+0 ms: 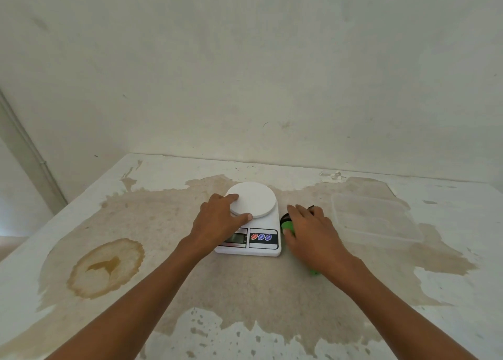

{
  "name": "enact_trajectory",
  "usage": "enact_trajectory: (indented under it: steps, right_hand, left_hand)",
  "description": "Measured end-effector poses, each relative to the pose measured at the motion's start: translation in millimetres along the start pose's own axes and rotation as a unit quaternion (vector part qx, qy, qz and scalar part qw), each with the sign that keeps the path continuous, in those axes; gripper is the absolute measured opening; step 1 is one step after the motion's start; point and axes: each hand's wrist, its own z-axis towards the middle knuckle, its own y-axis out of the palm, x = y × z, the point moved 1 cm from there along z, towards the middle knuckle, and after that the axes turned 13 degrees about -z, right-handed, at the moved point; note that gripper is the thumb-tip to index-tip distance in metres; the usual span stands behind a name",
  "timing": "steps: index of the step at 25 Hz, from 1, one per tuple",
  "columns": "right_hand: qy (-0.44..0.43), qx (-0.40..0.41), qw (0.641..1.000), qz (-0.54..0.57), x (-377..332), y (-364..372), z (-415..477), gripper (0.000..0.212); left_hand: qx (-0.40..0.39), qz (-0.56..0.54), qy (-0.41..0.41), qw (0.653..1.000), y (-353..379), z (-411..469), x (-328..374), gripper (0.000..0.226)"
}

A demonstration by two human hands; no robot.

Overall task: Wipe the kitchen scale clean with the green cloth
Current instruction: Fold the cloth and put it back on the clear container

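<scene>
The kitchen scale [251, 223] is sitting at the centre of the frame on the stained table [245, 291]. The left hand [217, 220] is resting spread on the left rim of its round platform, steadying it. Just right of the scale, the right hand [310, 231] is lying over the green cloth [288, 226], fingers curling around it; whether they are actually gripping it cannot be told. A clear container [378, 218] is lying farther right. Judging from this, the cloth should be bunched firmly, then swept across the platform while the left hand is bracing the base.
</scene>
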Motion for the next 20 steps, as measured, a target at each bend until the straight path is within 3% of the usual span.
enact_trajectory:
  steps: [3, 5, 8, 10, 11, 13, 16, 18, 20]
  right_hand:
    - [0.023, -0.047, 0.998, -0.032, 8, 1, -8, 0.053]
    - [0.026, -0.026, 0.999, 0.008, 15, 1, -9, 0.053]
    - [0.014, 0.041, 0.996, 0.072, 33, -22, -12, 0.053]
    - [0.001, 0.083, 0.992, 0.093, 54, -47, -12, 0.051]
    - [-0.001, 0.09, 0.991, 0.095, 67, -57, -12, 0.048]
    - [-0.006, 0.093, 0.992, 0.09, 96, -70, -11, 0.039]
    - [-0.051, 0.119, 0.99, 0.046, 142, -70, -8, 0.031]
    - [-0.083, 0.174, 0.981, -0.036, 162, -56, -6, 0.032]
    - [-0.058, 0.192, 0.973, -0.114, 172, -34, -5, 0.038]
  left_hand:
    - [0.011, 0.028, -0.01, 1.0, 4, -4, 5, 0.07]
    - [0.037, 0.095, -0.002, 0.995, 9, -10, 17, 0.065]
    - [0.053, 0.038, 0.152, 0.986, 19, -18, 46, 0.054]
    - [-0.05, -0.059, 0.267, 0.96, 35, -19, 76, 0.06]
    - [-0.091, -0.08, 0.294, 0.948, 45, -20, 91, 0.065]
    - [-0.09, -0.1, 0.319, 0.938, 63, -15, 117, 0.056]
    - [-0.053, -0.12, 0.339, 0.932, 88, -1, 146, 0.025]
    - [-0.052, -0.092, 0.338, 0.935, 103, 5, 157, 0.021]
    - [-0.066, -0.049, 0.331, 0.94, 120, 12, 159, 0.025]
